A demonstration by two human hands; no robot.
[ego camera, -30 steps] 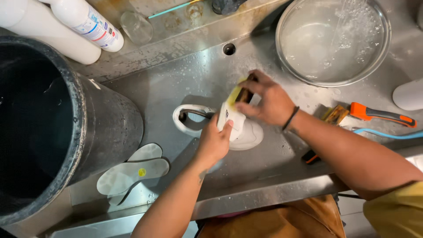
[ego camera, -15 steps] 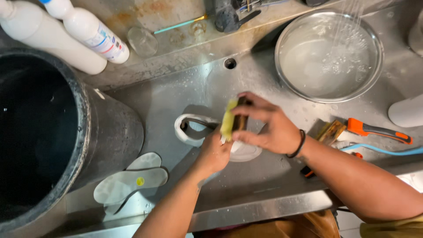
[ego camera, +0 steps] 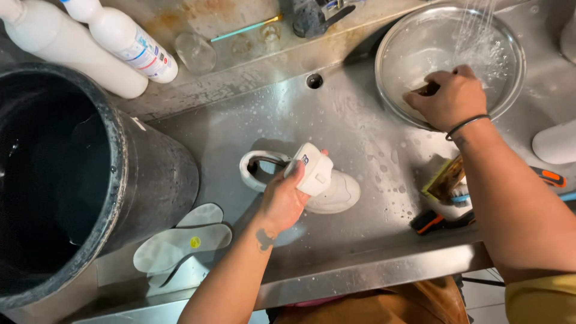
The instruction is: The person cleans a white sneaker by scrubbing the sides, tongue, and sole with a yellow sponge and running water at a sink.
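Note:
A white sneaker (ego camera: 333, 187) lies on its side in a wet steel sink (ego camera: 252, 126). My left hand (ego camera: 287, 198) grips the shoe at its pulled-up tongue, near the middle of the sink. My right hand (ego camera: 449, 96) reaches into a clear glass bowl (ego camera: 414, 42) at the upper right, where water streams down. Its fingers close on a small dark thing, mostly hidden; it looks like a brush.
A large black bucket (ego camera: 84, 180) of water fills the left. Two white insoles (ego camera: 180, 243) lie at its foot. White bottles (ego camera: 129, 39) rest on the back ledge. Brushes and orange-handled tools (ego camera: 447, 180) lie at the right, under my right arm.
My right hand left the shoe and moved up and right into the glass bowl under the running water. My left hand still holds the sneaker, now by its tongue.

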